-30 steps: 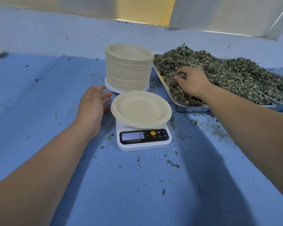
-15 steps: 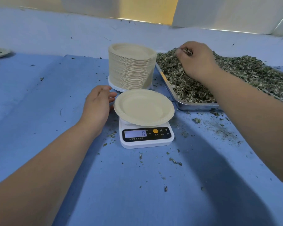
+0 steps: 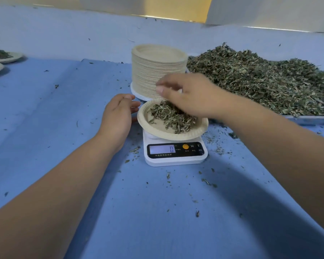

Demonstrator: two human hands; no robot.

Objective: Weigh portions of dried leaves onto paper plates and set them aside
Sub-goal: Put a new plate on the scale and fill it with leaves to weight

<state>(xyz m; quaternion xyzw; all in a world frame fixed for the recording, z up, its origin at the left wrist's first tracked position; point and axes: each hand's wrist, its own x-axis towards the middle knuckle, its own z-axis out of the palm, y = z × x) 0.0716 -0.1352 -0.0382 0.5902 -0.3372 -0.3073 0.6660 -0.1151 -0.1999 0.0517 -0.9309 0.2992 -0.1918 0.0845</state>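
Blue cloth covers the bench (image 3: 82,113), with a tall stack of beige paper plates (image 3: 153,71) toward the far edge, a metal tray (image 3: 307,119) heaped with dried green leaves (image 3: 260,81) along the right edge, and filled plates (image 3: 6,57) at the far left. Mid-bench, a round beige paper plate (image 3: 185,136) sits on a white digital scale (image 3: 176,159) holding a loose portion of leaves (image 3: 173,116). My right hand (image 3: 191,96) hovers over it, fingers slack and gripping nothing I can see, while my left hand (image 3: 117,116) lies relaxed and empty beside the rim. I judge that the overhanging plate could tip or shed leaves if either hand bumps it, and a resting finger would falsify the reading.
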